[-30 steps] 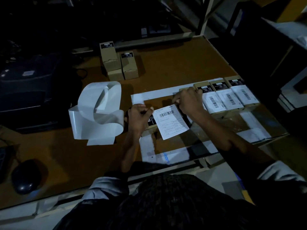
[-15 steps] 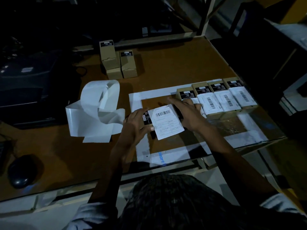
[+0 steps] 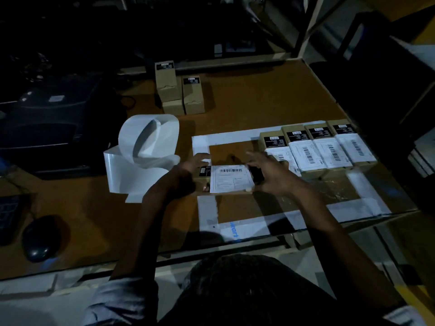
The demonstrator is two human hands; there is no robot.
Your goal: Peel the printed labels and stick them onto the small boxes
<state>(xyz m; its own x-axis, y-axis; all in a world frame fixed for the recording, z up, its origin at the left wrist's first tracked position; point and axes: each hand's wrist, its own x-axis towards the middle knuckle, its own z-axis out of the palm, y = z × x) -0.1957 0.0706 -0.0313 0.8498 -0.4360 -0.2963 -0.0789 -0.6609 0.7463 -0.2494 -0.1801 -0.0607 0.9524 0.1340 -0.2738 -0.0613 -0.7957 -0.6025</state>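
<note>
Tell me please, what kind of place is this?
Probably a packing or shipping station: a row of small boxes with barcode labels, a curled strip of label backing, and a dark machine, perhaps a printer.

Lying flat mid-desk: small brown box (image 3: 204, 179), white barcode label (image 3: 231, 179) across its top (black end-sticker showing). Just right, four labelled boxes (image 3: 329, 149) in a touching row. Farther back, unlabelled boxes (image 3: 180, 90) stacked.

Box (image 3: 204, 182) mostly hidden beneath label (image 3: 231, 178)
</note>
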